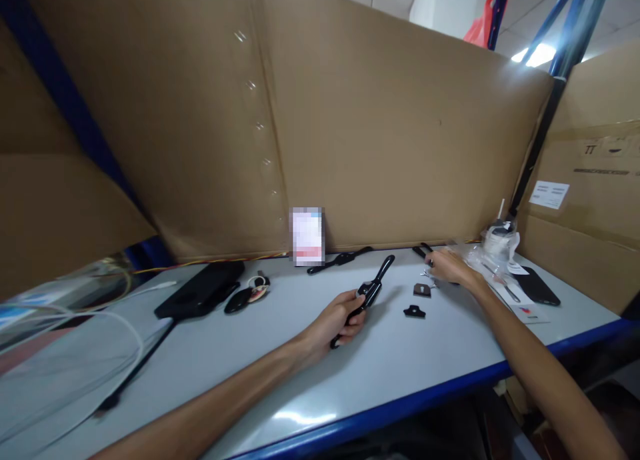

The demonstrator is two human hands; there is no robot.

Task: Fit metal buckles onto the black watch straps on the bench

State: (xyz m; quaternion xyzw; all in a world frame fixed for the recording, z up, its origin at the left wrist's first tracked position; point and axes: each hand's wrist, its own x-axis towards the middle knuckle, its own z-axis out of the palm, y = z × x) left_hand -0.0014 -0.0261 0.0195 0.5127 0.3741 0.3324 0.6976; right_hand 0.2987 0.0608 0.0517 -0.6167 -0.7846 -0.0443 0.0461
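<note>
My left hand (345, 319) is wrapped around one handle of a black spokeshave body (371, 292), held tilted above the table. Toward the back right, my right hand (450, 268) is down at the tabletop with its fingers curled together; whatever they hold is hidden. Small silver screws (427, 274) lie by its fingertips, and a dark tool with handles (423, 249) lies just behind them. In front of that hand are a dark slotted blade (422, 289) and a black winged cap plate (415, 311), apart from each other. Another black spokeshave (345, 258) lies by the back wall.
A lit phone (307, 237) leans on the cardboard wall (400, 147). Keys (257, 288), a black case (200, 290) and white cables (135, 340) are leftward. At right are plastic-wrapped items (500, 243) and a dark phone (537, 285). A blue edge (450, 390) borders the table.
</note>
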